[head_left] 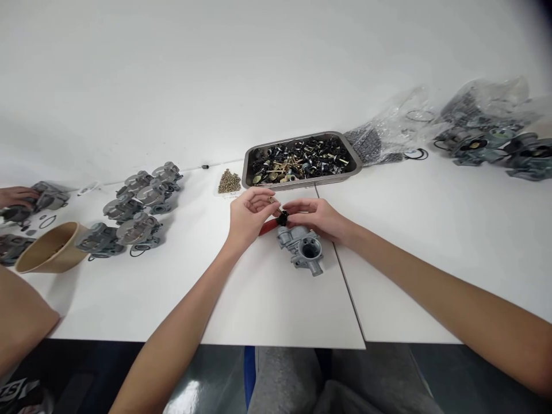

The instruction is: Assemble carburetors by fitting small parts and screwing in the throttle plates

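Note:
On the white table in front of me lies a grey metal carburetor body, its round bore facing up toward me. Just behind it my left hand pinches a small brass-coloured pin. My right hand holds a small black cap-like part between thumb and fingers, and the pin meets it. A red handle, perhaps of a screwdriver, lies under my hands; its other end is hidden.
A metal tray of mixed black and brass parts stands behind my hands. Left of it is a pile of small brass pieces. Several carburetors, a tan tub and a co-worker's hand are further left. Plastic bags lie right.

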Action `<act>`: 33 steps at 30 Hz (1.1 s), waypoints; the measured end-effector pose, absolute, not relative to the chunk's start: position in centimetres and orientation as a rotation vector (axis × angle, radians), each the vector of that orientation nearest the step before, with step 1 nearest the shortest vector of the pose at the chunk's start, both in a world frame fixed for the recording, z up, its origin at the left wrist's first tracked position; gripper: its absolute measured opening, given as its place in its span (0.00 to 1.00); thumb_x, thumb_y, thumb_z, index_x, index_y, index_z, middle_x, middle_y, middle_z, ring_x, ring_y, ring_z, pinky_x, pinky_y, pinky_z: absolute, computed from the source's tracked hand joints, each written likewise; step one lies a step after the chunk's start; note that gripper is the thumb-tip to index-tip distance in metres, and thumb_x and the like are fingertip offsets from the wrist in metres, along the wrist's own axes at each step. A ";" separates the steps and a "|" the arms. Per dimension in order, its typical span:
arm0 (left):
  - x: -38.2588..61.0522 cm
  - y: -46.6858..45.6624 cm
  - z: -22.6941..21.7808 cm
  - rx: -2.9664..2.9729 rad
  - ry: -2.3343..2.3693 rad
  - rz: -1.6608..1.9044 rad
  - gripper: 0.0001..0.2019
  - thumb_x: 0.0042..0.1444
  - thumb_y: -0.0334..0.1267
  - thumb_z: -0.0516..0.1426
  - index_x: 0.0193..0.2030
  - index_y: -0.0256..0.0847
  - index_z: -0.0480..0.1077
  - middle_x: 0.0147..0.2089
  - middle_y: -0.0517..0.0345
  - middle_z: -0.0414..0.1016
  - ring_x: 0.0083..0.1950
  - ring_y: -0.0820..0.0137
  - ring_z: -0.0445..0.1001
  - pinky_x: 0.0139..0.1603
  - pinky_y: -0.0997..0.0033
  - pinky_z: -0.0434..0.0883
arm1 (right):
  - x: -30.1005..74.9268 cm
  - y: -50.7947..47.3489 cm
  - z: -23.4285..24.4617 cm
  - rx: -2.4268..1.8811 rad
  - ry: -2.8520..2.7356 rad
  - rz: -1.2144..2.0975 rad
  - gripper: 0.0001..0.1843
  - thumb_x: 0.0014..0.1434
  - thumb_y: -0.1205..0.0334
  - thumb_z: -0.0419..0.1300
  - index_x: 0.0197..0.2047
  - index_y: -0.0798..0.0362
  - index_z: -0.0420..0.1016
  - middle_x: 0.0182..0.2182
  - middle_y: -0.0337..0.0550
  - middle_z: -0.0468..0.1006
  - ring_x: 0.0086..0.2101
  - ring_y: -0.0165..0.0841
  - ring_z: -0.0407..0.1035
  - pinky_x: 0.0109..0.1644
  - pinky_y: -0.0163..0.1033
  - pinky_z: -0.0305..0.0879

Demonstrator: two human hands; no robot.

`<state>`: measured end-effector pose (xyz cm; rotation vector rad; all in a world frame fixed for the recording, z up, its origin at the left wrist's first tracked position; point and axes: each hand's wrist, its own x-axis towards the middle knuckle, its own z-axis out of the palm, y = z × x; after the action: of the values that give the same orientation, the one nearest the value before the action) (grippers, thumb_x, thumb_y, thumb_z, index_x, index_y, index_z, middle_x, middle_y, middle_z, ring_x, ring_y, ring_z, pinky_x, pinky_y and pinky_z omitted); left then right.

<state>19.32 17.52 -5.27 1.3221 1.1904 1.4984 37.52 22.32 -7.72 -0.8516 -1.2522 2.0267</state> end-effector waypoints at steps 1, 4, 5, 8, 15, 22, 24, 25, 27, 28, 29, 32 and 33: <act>19.4 17.5 -5.4 1.330 1.189 1.504 0.15 0.45 0.34 0.69 0.39 0.36 0.70 0.30 0.59 0.79 0.29 0.74 0.79 0.35 0.75 0.77 | 37.5 22.2 -7.7 -0.841 -1.249 2.038 0.18 0.48 0.68 0.72 0.44 0.57 0.79 0.38 0.44 0.83 0.32 0.29 0.79 0.38 0.32 0.75; 19.5 17.6 -5.8 1.406 1.178 1.514 0.16 0.45 0.34 0.69 0.38 0.37 0.70 0.32 0.59 0.79 0.34 0.76 0.79 0.38 0.78 0.76 | 37.3 21.9 -7.7 -0.815 -1.227 2.070 0.21 0.48 0.69 0.72 0.46 0.57 0.78 0.39 0.44 0.83 0.33 0.29 0.79 0.36 0.32 0.74; 19.5 17.6 -5.9 1.438 1.172 1.509 0.16 0.44 0.34 0.70 0.38 0.37 0.70 0.33 0.58 0.79 0.36 0.76 0.79 0.39 0.78 0.76 | 37.3 21.8 -7.7 -0.811 -1.210 2.077 0.21 0.48 0.69 0.71 0.47 0.56 0.77 0.39 0.44 0.83 0.32 0.29 0.78 0.36 0.32 0.74; 19.3 17.6 -5.8 1.486 1.177 1.464 0.15 0.45 0.36 0.70 0.39 0.36 0.74 0.38 0.55 0.79 0.39 0.75 0.79 0.42 0.76 0.77 | 37.3 21.7 -7.7 -0.785 -1.156 2.094 0.22 0.47 0.70 0.71 0.47 0.56 0.77 0.37 0.43 0.83 0.31 0.29 0.78 0.36 0.33 0.74; 18.8 17.2 -5.4 1.617 1.127 1.230 0.10 0.55 0.36 0.62 0.43 0.39 0.79 0.53 0.49 0.79 0.53 0.69 0.77 0.49 0.73 0.77 | 37.2 22.0 -7.8 -0.762 -1.001 2.057 0.21 0.47 0.69 0.72 0.46 0.55 0.76 0.35 0.42 0.83 0.33 0.30 0.77 0.47 0.40 0.74; 19.4 17.2 -5.8 1.763 1.222 1.285 0.12 0.51 0.33 0.64 0.43 0.40 0.78 0.52 0.50 0.79 0.53 0.69 0.77 0.44 0.74 0.77 | 37.5 21.7 -7.4 -0.643 -0.986 2.206 0.20 0.50 0.63 0.71 0.48 0.52 0.77 0.37 0.42 0.82 0.36 0.32 0.76 0.44 0.38 0.73; 19.5 17.1 -5.8 1.858 1.246 1.336 0.09 0.52 0.34 0.64 0.42 0.40 0.79 0.49 0.50 0.79 0.51 0.70 0.77 0.44 0.74 0.77 | 37.5 21.6 -7.4 -0.609 -1.043 2.222 0.20 0.52 0.60 0.70 0.49 0.52 0.78 0.38 0.42 0.82 0.35 0.31 0.75 0.41 0.37 0.73; 19.5 17.1 -5.8 1.892 1.256 1.361 0.09 0.52 0.35 0.64 0.42 0.40 0.79 0.48 0.50 0.80 0.48 0.72 0.77 0.43 0.74 0.77 | 37.4 21.5 -7.4 -0.599 -1.073 2.216 0.19 0.53 0.59 0.69 0.48 0.51 0.78 0.38 0.43 0.82 0.36 0.32 0.75 0.41 0.36 0.72; 19.4 17.0 -5.8 1.911 1.271 1.403 0.09 0.53 0.37 0.64 0.42 0.41 0.80 0.46 0.52 0.80 0.43 0.74 0.77 0.43 0.74 0.77 | 37.3 21.3 -7.3 -0.605 -1.136 2.185 0.16 0.55 0.55 0.68 0.46 0.53 0.78 0.39 0.45 0.82 0.37 0.32 0.75 0.42 0.36 0.72; 19.2 17.0 -5.8 1.898 1.276 1.423 0.10 0.53 0.38 0.65 0.42 0.41 0.80 0.45 0.52 0.80 0.41 0.76 0.76 0.42 0.74 0.77 | 37.3 21.2 -7.2 -0.609 -1.176 2.174 0.17 0.57 0.52 0.66 0.45 0.54 0.78 0.40 0.46 0.82 0.38 0.33 0.75 0.42 0.36 0.72; 19.1 17.0 -5.7 1.872 1.281 1.444 0.10 0.53 0.39 0.65 0.42 0.41 0.79 0.45 0.53 0.79 0.39 0.76 0.76 0.41 0.74 0.77 | 37.3 21.0 -7.1 -0.605 -1.231 2.169 0.18 0.58 0.48 0.65 0.44 0.54 0.79 0.40 0.47 0.82 0.38 0.33 0.75 0.42 0.36 0.72; 18.3 17.2 -5.4 1.777 1.309 1.519 0.11 0.52 0.41 0.66 0.41 0.40 0.78 0.44 0.53 0.78 0.39 0.76 0.75 0.40 0.75 0.77 | 37.4 20.6 -6.6 -0.539 -1.494 2.139 0.24 0.61 0.42 0.61 0.46 0.55 0.80 0.42 0.49 0.82 0.37 0.32 0.74 0.40 0.35 0.71; 18.0 17.3 -5.2 1.752 1.323 1.546 0.11 0.52 0.41 0.67 0.40 0.39 0.78 0.43 0.54 0.77 0.39 0.76 0.75 0.39 0.75 0.76 | 37.4 20.5 -6.5 -0.516 -1.575 2.108 0.25 0.62 0.41 0.59 0.46 0.55 0.81 0.42 0.49 0.82 0.37 0.32 0.74 0.41 0.35 0.70</act>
<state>18.03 17.35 -5.23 1.7518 1.3225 1.5459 37.44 20.51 -6.49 -0.5159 -1.5753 2.1079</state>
